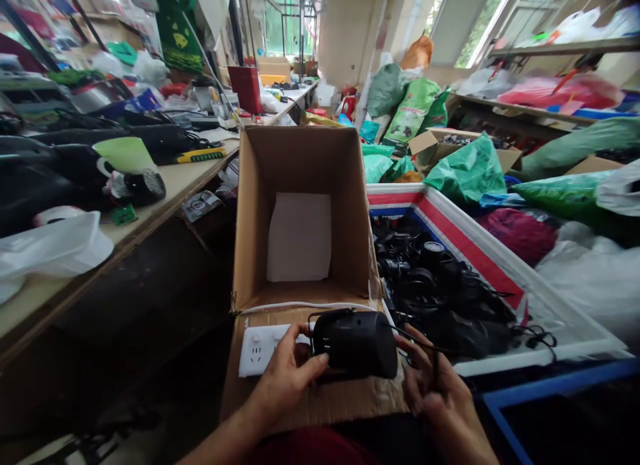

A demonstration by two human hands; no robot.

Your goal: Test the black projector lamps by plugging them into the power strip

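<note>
A black cylindrical device, much like a small portable speaker, lies on its side with a thin strap or handle along its top. Its left end sits in my left hand, thumb in front and fingers behind. From the right end a black cord runs to my right hand, whose curled fingers hold it; the fingertips are partly hidden and blurred. Beneath the device is a white power strip on a cardboard surface. Directly beyond stands a tall cardboard box with a white sheet inside.
At right, a white-rimmed bin holds several black devices and cords. A cluttered workbench runs along the left, bearing a yellow cutter knife and a white plastic tray. Green bags pile up behind the bin.
</note>
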